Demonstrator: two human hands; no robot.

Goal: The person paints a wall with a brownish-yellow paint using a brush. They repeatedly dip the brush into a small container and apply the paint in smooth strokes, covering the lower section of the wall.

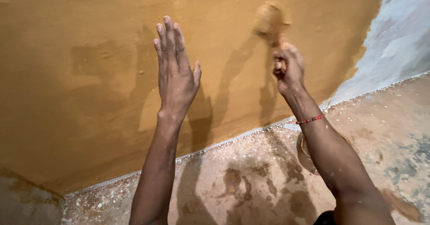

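Two hands are raised at the ochre wall [89,63]. Right hand [289,68] is clenched tight around the handle of a brush [270,21], whose paint-loaded head blurs against the wall above the fist. Left hand [175,72] is flat, fingers together, holding nothing, near or on the wall; contact cannot be told. Brush long axis runs near vertical, head pointing up and slightly left. Judgement: even pressure and overlapping strokes toward the unpainted pale patch [394,41] would avoid streaks. Speckled floor [251,180] shows paint stains.
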